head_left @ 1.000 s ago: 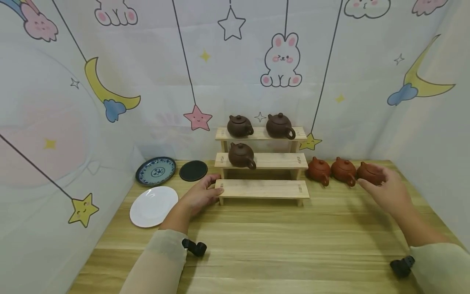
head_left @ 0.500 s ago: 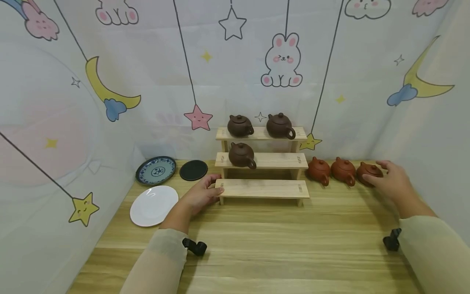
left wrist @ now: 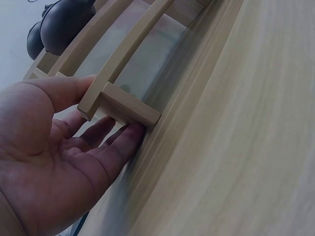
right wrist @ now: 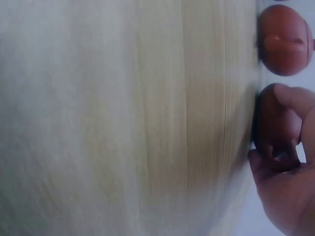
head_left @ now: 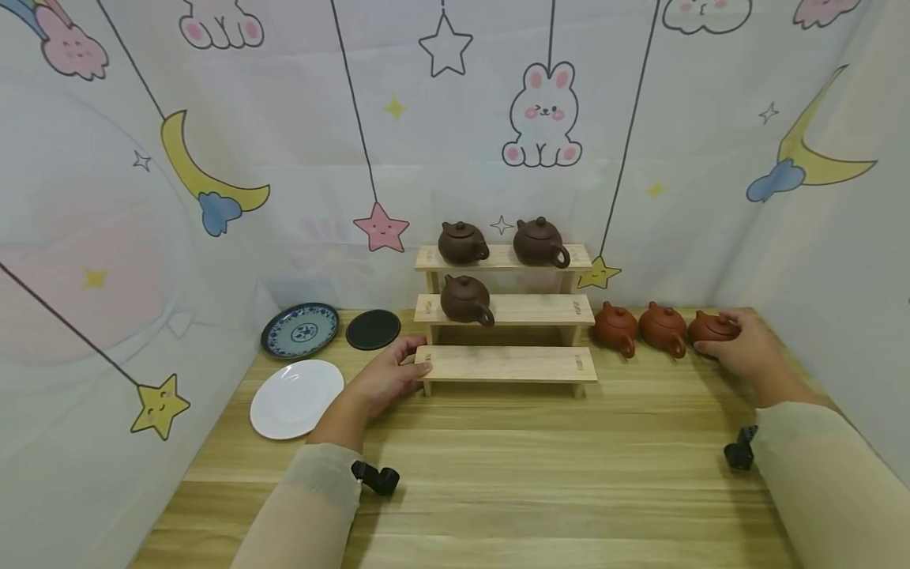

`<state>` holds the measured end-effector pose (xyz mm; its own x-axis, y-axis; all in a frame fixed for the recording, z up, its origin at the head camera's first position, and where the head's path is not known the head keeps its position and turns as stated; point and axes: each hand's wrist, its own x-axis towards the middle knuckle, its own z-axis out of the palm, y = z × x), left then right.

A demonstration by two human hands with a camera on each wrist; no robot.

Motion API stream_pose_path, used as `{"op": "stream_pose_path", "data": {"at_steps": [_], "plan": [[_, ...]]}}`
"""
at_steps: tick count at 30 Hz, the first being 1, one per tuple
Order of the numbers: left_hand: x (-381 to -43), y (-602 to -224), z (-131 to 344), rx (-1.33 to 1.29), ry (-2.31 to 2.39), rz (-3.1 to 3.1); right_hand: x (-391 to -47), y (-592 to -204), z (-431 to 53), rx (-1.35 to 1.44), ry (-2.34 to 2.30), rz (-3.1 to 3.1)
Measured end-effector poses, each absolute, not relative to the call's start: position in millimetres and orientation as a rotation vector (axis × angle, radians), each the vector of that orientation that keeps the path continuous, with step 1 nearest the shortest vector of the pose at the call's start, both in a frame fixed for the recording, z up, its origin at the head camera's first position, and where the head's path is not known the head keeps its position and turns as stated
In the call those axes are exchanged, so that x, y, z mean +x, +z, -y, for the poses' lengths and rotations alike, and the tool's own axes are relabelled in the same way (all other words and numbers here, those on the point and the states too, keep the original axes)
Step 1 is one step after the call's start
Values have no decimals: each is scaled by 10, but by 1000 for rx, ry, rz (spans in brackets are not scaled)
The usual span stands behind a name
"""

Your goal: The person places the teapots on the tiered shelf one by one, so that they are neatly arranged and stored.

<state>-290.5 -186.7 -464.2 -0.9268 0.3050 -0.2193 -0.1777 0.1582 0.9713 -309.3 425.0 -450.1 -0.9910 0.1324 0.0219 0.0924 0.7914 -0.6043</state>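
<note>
At the left end of a three-step wooden display stand (head_left: 505,363), my left hand (head_left: 387,375) grips the lowest step. Its thumb lies on the board and its fingers reach under, by the leg, as the left wrist view shows. My right hand (head_left: 750,348) holds the rightmost reddish-brown teapot (head_left: 711,324) at the back right of the table, thumb in front and fingers behind. In the right wrist view the thumb presses this teapot's body (right wrist: 275,115). Two more red teapots, one in the middle (head_left: 663,328) and one nearest the stand (head_left: 615,325), sit beside it.
Dark brown teapots stand on the upper steps: two on top, left (head_left: 462,243) and right (head_left: 539,241), and one on the middle step (head_left: 465,299). To the left lie a blue patterned plate (head_left: 300,330), a black round coaster (head_left: 373,329) and a white plate (head_left: 295,399).
My right hand has moved in around the rightmost red teapot, its thumb and fingers closing onto the body. The left hand keeps its place on the stand.
</note>
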Motion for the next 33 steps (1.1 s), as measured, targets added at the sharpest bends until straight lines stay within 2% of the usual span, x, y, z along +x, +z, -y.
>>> {"op": "stream_pose_path", "data": {"at_steps": [7, 16, 33], "plan": [[-2915, -4629, 1858, 122, 1826, -2073, -3032, -4478, -4220, -230, 1001, 2890], [-2913, -4626, 1851, 124, 1834, -2075, -2792, -4262, -4036, -255, 1144, 2800], [-2917, -4654, 1875, 109, 1820, -2081, -2397, -3989, -3210, -14, 1190, 2765]]}}
